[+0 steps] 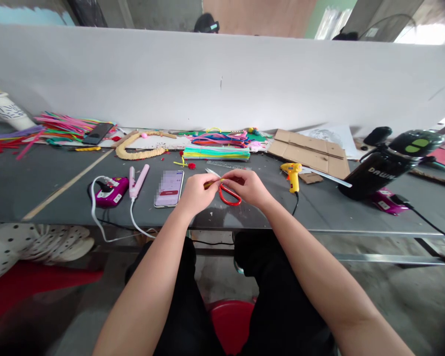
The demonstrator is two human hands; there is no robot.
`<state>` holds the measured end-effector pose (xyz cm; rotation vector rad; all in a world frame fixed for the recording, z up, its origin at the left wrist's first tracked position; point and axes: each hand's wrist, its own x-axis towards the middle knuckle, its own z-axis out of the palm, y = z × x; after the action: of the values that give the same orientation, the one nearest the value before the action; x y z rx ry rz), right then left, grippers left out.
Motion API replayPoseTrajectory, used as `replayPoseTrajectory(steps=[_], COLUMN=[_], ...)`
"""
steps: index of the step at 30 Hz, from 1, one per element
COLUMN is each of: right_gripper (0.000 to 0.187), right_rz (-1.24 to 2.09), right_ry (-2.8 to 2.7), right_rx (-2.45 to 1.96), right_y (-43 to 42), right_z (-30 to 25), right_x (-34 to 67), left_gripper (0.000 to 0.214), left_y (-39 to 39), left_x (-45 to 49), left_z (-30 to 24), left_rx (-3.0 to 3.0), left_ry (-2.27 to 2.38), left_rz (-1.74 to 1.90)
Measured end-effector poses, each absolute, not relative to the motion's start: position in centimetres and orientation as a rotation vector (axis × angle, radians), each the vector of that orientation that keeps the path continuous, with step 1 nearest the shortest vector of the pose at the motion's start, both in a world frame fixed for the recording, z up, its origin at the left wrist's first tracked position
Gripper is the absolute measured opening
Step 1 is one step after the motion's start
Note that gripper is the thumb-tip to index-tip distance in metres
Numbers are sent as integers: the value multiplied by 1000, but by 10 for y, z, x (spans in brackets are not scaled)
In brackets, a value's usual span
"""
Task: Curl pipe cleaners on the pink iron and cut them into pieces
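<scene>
My left hand [197, 194] and my right hand [247, 187] meet over the near edge of the grey table [52, 183]. Both are closed in a pinch on a short yellow pipe cleaner [212, 183] held between them. Red-handled scissors [228, 194] lie just under my hands, their blades pointing left and away. A phone [169, 188] with its screen lit lies to the left of my left hand.
A pink mini hair iron [138, 181] and a magenta power block [111, 191] lie at the left. A yellow glue gun [292, 176], cardboard pieces [310, 151] and a black bottle [389, 167] are at the right. Bundles of coloured pipe cleaners [217, 153] line the white partition [222, 79].
</scene>
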<state>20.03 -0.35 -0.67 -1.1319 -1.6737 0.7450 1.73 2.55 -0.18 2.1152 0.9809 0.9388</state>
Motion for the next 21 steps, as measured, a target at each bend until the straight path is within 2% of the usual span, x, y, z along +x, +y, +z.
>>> replayPoseTrajectory(steps=[11, 21], right_gripper=[13, 14], right_rz=[643, 659], right_ry=[-1710, -1688], right_rx=[-1184, -1153], right_y=[-3, -1], right_z=[-7, -7], right_x=[196, 195], left_gripper=[25, 26], left_y=[27, 26], left_x=[17, 13], left_z=[-7, -4], left_rx=[2101, 2058], left_ry=[1027, 1033], left_rz=[908, 864])
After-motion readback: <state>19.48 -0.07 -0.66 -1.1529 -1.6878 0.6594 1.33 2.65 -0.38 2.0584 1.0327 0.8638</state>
